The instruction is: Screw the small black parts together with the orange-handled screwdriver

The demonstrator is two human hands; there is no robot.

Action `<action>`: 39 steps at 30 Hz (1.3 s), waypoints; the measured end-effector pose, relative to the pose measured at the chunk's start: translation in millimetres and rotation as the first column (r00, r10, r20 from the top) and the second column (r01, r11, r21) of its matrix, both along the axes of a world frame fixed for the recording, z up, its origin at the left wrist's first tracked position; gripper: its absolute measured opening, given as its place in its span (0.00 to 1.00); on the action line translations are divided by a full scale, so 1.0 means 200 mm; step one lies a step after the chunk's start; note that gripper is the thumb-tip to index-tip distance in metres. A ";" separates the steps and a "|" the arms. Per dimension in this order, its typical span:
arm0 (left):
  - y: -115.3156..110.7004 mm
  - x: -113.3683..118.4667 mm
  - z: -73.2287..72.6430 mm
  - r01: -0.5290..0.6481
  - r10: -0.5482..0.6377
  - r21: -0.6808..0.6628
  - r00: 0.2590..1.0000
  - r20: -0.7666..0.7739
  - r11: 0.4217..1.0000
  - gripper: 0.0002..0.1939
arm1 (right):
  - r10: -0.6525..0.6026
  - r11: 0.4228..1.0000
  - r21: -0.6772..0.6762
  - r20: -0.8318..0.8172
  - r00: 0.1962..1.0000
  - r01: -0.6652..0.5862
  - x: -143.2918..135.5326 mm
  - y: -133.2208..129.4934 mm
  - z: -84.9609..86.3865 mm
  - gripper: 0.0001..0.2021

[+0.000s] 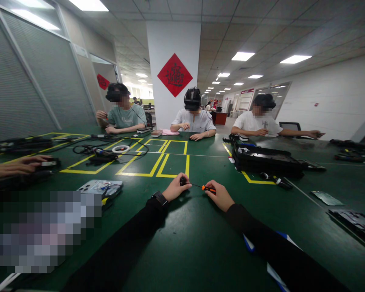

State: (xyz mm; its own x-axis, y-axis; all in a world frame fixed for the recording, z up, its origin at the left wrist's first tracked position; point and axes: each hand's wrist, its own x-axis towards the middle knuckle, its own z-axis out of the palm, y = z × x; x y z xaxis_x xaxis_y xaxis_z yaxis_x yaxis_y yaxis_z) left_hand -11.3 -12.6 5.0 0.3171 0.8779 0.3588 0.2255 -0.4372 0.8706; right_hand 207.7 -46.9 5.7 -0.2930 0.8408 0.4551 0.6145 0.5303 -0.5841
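The left hand (175, 188), with a dark watch (160, 198) on its wrist, was pinched around a small black part (182, 181), the fingers curled in with the thumb against it. The right hand (220, 196) was closed on the orange-and-black handle of a screwdriver (208, 189), gripped between thumb and bent fingers. The 2 hands were near each other but apart, and the screwdriver's thin shaft spanned the space between them, pointing at the black part; from where I stood, I could not tell whether its tip touched. Both sat low over the near middle of the green table (182, 251), just this side of the yellow tape outlines (140, 174). Out to the left lay a pale, flat case (100, 187), and beyond it a tangle of black cables (94, 151) with a white ring (121, 149) beside it. At the far left, another person's hand (30, 162) was on a dark device (51, 164). On the right side stood a long black tray (267, 157), with a black cylindrical item (282, 183) near its front edge and a flat packet (326, 198) farther right. Blue-and-white pieces (248, 243) showed beside the right forearm. Across the table sat 3 people (193, 117) wearing black headsets (192, 98).
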 end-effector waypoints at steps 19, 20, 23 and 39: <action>0.00 0.01 0.00 -0.090 0.093 0.096 0.995 -0.035 0.991 0.06 | -0.143 0.989 -0.024 0.080 0.986 0.146 0.05 0.02 -0.01 0.05; -0.01 0.01 0.00 -0.096 0.104 0.125 0.993 -0.061 0.987 0.06 | -0.163 0.986 -0.020 0.091 0.982 0.165 0.05 0.02 -0.01 0.05; -0.04 0.04 0.02 -0.061 0.100 0.219 0.981 -0.168 0.974 0.07 | -0.201 0.979 0.014 0.143 0.969 0.202 0.04 0.02 -0.02 0.04; -0.05 0.06 0.02 0.127 0.001 0.283 0.911 -0.413 0.951 0.16 | -0.119 0.986 0.149 0.316 0.941 0.075 -0.01 -0.03 0.03 0.10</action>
